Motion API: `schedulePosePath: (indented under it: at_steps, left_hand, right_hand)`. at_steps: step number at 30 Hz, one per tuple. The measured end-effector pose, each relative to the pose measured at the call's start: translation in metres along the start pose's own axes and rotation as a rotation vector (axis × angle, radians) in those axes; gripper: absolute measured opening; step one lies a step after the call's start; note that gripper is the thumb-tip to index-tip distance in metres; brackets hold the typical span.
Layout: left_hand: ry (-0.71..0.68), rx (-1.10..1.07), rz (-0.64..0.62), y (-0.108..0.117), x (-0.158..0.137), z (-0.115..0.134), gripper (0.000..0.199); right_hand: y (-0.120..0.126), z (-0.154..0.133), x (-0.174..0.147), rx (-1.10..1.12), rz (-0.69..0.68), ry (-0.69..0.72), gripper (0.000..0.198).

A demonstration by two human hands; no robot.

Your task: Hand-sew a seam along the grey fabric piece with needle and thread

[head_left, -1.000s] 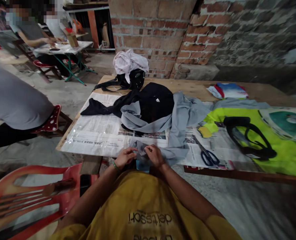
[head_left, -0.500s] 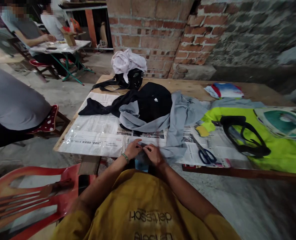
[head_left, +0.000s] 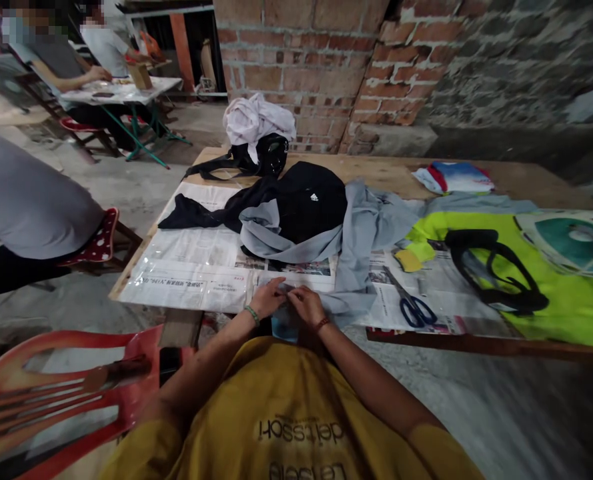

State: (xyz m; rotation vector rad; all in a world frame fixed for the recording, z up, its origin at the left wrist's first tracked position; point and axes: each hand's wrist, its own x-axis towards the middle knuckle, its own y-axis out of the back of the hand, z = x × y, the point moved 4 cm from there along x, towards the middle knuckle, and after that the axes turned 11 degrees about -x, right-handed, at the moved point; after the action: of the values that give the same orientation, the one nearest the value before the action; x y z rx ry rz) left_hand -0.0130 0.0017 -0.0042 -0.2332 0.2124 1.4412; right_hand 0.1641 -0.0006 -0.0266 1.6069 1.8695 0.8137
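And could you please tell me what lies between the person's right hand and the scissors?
In the head view, part of the grey cloth lies beside the right hand, then a strip of newspaper before the scissors.

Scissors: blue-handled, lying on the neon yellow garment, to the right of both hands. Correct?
Not on the garment. The head view shows the blue-handled scissors lying on newspaper, with the neon yellow garment farther right. They are to the right of the left hand and right hand.
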Motion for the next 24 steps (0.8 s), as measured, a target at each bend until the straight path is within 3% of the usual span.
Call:
schedulePosePath:
  at_steps: [3, 6, 8, 11, 13, 17, 21, 24]
  left_hand:
    - [0.009, -0.070, 0.030, 0.001, 0.001, 0.005, 0.051]
    - [0.071, -0.306, 0.028, 0.002, -0.001, 0.009, 0.045]
    - [0.168, -0.487, 0.026, 0.002, -0.002, 0.009, 0.045]
    - [0.304, -0.687, 0.033, 0.005, -0.003, 0.010, 0.046]
    - [0.347, -0.741, 0.057, 0.008, -0.001, 0.009, 0.043]
    - [0.365, -0.742, 0.142, 0.015, 0.003, 0.003, 0.036]
    - [0.386, -0.744, 0.171, 0.018, 0.006, -0.006, 0.036]
    - [0.402, -0.761, 0.175, 0.020, 0.007, -0.010, 0.033]
  right_hand:
    - [0.001, -0.001, -0.002, 0.055, 0.009, 0.011, 0.022]
    - [0.002, -0.005, -0.004, 0.127, -0.005, -0.007, 0.015]
    - [0.006, -0.006, -0.008, 0.206, -0.002, -0.058, 0.010]
    - [0.019, 0.000, -0.031, 0.415, 0.015, -0.199, 0.024]
    - [0.035, 0.011, -0.059, 0.583, 0.046, -0.292, 0.039]
    - [0.081, 0.053, -0.136, 0.768, 0.270, -0.528, 0.056]
    - [0.113, 0.104, -0.216, 0.814, 0.425, -0.764, 0.055]
    - [0.124, 0.144, -0.271, 0.830, 0.553, -0.959, 0.041]
